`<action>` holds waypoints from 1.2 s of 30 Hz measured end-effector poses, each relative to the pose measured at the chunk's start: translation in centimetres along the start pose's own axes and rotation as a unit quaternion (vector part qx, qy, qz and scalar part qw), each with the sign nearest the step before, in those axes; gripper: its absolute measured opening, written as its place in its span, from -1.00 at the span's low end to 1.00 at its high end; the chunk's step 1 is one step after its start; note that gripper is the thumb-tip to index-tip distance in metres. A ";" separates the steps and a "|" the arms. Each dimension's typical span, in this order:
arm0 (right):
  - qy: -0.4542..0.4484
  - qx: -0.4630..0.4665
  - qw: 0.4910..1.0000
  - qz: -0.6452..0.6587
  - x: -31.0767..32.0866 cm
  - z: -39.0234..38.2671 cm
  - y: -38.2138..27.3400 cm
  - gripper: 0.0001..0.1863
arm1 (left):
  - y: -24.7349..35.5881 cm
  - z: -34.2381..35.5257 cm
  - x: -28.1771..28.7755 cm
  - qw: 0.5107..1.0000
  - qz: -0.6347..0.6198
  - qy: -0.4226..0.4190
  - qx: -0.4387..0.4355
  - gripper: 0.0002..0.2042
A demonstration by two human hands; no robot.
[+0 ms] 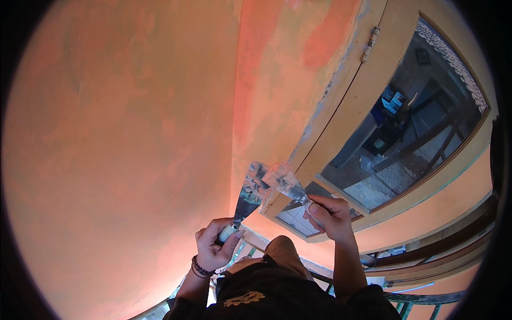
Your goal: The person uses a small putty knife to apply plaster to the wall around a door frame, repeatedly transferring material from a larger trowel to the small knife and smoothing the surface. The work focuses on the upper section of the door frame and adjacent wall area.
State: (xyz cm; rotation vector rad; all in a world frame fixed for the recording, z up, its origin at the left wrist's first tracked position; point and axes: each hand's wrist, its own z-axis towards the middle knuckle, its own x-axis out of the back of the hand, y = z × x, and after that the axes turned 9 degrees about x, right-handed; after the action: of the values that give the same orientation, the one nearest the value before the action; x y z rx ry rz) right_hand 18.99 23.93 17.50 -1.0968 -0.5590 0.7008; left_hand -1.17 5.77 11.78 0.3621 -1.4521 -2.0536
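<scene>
My left hand (215, 245) is closed round the pale handle of a putty knife (247, 201), its blade pointing up and loaded with greyish-pink filler (257, 175). In my right hand (329, 216) is a second scraper (288, 184), tilted up to the left, its broad blade smeared with the same paste. The two blades meet or overlap near the wall corner; whether they touch I cannot tell. Behind them rises the patchy orange-pink wall (133, 133).
To the right stands a tan wooden frame (349, 120) with a metal hinge (370, 45) and a glass pane (410, 117). A narrow wall strip with brighter orange patches (328, 40) lies beside the frame. Green metal railing (426, 300) runs low at the right.
</scene>
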 end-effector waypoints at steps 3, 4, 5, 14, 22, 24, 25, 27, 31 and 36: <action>-0.018 0.015 0.999 0.022 -0.7 0.8 -0.1 -0.68 | -0.6 0.6 -0.5 0.998 0.020 0.030 -0.045 -0.79; -0.018 0.010 0.999 0.050 -0.9 0.9 0.0 -0.67 | -0.7 0.5 -0.4 0.999 0.044 0.017 -0.028 -0.80; -0.018 0.007 0.997 0.074 -1.0 1.3 -0.1 -0.67 | -0.8 0.4 -0.3 0.998 0.065 0.005 -0.014 -0.80; 0.046 -0.030 0.958 0.282 1.5 1.9 0.6 -0.53 | -4.5 -0.3 -2.0 0.988 -0.045 0.038 0.141 -0.82; 0.092 0.050 0.930 0.351 3.3 5.6 -4.0 -0.55 | -5.4 -1.7 -2.3 0.986 -0.035 0.077 0.141 -0.88; 0.103 0.073 0.910 0.396 2.9 6.8 -5.2 -0.58 | -6.0 -2.0 -2.0 0.984 -0.022 0.083 0.157 -0.88; 0.083 0.083 0.905 0.410 3.0 7.1 -5.3 -0.60 | -6.5 -2.1 -2.0 0.984 -0.025 0.092 0.147 -0.88; 0.059 0.072 0.888 0.451 3.3 7.6 -5.6 -0.61 | -7.3 -2.2 -1.9 0.983 -0.039 0.090 0.152 -0.88; 0.061 0.068 0.888 0.451 3.4 8.6 -5.6 -0.62 | -8.6 -2.0 -1.9 0.982 -0.053 0.080 0.165 -0.85; 0.060 0.091 0.892 0.439 2.5 9.6 -6.6 -0.60 | -10.1 -2.7 -1.6 0.981 -0.053 0.063 0.176 -0.85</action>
State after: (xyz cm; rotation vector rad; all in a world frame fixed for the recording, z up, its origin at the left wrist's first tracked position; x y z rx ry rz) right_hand 15.31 29.68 27.21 -1.1879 0.1567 1.4234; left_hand -1.60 6.99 1.23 0.7141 -1.7499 -1.8104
